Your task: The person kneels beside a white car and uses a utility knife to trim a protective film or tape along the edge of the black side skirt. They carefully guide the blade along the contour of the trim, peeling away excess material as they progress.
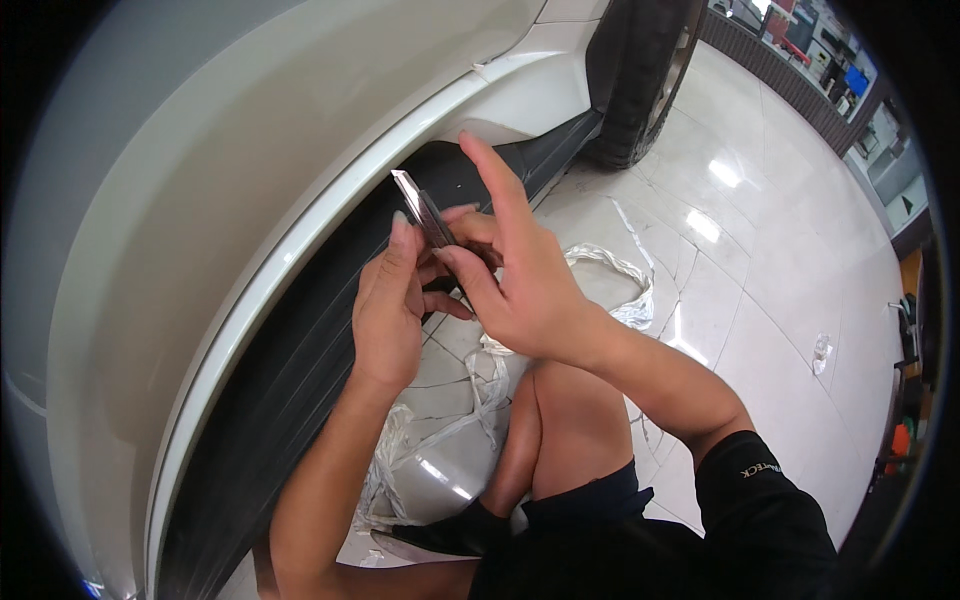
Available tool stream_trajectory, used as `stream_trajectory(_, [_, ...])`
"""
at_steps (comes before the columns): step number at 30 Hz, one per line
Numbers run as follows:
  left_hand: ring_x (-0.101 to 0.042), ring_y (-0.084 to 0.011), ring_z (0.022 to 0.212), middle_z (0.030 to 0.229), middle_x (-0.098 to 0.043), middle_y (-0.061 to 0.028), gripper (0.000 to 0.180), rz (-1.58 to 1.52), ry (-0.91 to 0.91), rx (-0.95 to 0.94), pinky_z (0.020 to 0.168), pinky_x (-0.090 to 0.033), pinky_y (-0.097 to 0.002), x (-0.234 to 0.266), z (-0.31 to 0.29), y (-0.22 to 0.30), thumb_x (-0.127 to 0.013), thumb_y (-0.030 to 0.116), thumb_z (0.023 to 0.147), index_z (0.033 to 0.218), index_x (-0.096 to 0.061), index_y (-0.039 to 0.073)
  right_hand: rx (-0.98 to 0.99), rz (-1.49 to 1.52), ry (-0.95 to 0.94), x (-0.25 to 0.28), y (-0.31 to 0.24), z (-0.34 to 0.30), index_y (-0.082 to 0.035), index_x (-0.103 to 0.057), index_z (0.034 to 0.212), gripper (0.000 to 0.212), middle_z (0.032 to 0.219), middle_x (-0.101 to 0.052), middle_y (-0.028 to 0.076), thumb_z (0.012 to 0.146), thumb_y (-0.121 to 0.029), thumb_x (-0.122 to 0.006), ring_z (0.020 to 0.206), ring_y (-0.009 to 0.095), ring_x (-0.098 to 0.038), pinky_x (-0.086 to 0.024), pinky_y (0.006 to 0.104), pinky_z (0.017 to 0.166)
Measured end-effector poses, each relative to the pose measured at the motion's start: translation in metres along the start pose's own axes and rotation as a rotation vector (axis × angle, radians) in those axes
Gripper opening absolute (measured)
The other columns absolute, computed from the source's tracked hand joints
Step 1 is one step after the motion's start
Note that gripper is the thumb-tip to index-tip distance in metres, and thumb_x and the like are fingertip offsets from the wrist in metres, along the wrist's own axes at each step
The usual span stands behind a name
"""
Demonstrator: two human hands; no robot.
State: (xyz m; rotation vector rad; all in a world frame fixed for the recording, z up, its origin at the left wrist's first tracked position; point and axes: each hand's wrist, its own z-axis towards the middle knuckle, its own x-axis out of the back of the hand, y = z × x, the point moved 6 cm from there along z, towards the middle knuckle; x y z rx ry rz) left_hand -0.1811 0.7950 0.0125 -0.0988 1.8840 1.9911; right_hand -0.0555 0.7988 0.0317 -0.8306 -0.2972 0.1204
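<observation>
Between my two hands is a utility knife [430,215] with a dark handle, tilted up and to the left, its shiny blade out at the top. My right hand [530,270] pinches the handle between thumb and curled fingers, while its index finger points straight up. From the left side, my left hand [388,315] closes round the knife, thumb along the handle and fingers curled behind; the lower handle is mostly hidden. Just beyond the blade runs the car's black side step [310,320], below the pale body panel [260,150].
A car tyre [630,90] stands at the far end of the side step. Crumpled white strips of film [640,285] lie on the tiled floor [760,260] by my bent leg [575,430]. A small clear scrap [822,353] lies further right.
</observation>
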Motion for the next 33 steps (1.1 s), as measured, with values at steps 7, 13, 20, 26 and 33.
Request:
stream_trajectory(7, [-0.068,-0.0119,0.089,0.102,-0.073,-0.0072,0.025,0.522,0.259,-0.193,0.072,-0.056,-0.0278,0.019,-0.055,0.043,-0.06,0.02,0.104,0.116,-0.07,-0.001,0.019,0.085,-0.105,-0.004,-0.011,-0.012,-0.002,-0.032,0.156,0.069,0.098,-0.071,0.013,0.094,-0.001,-0.062,0.086,0.017,-0.069,-0.055,0.0287,0.074])
stream_trajectory(13, [-0.064,-0.0284,0.076,0.087,-0.068,-0.0139,0.032,1.404,0.154,-0.401,0.075,-0.051,-0.0378,0.048,-0.119,0.101,-0.055,0.02,0.106,0.131,-0.062,0.0,-0.006,-0.475,0.483,0.093,0.046,0.057,0.001,-0.074,0.103,0.019,0.089,-0.072,0.013,0.092,-0.012,-0.067,0.071,0.019,-0.067,-0.052,0.0309,0.065])
stream_trajectory(20, [-0.064,-0.0427,0.103,0.114,-0.065,-0.0233,0.049,1.835,0.059,-0.242,0.095,-0.049,-0.0469,0.11,-0.148,0.084,-0.052,0.002,0.097,0.146,-0.048,0.005,0.237,-0.926,0.46,0.095,0.059,0.115,-0.001,-0.078,0.096,0.018,0.097,-0.074,0.016,0.088,-0.015,-0.07,0.077,0.033,-0.071,-0.056,0.0378,0.074])
stream_trajectory(26, [-0.061,-0.0442,0.113,0.126,-0.061,-0.0254,0.058,1.833,0.062,-0.249,0.103,-0.046,-0.0487,0.132,-0.161,0.081,-0.056,0.001,0.093,0.15,-0.044,0.007,0.213,-1.052,0.414,0.084,0.051,0.118,-0.001,-0.078,0.096,0.018,0.099,-0.074,0.015,0.089,-0.014,-0.069,0.082,0.036,-0.071,-0.056,0.041,0.079])
stream_trajectory(33, [-0.059,-0.0436,0.119,0.134,-0.06,-0.0255,0.062,1.718,0.06,-0.334,0.111,-0.04,-0.0496,0.139,-0.162,0.081,-0.06,0.006,0.092,0.152,-0.043,0.007,0.171,-1.197,0.365,0.071,0.05,0.119,-0.002,-0.079,0.096,0.018,0.103,-0.074,0.014,0.089,-0.015,-0.069,0.087,0.037,-0.071,-0.056,0.0406,0.084])
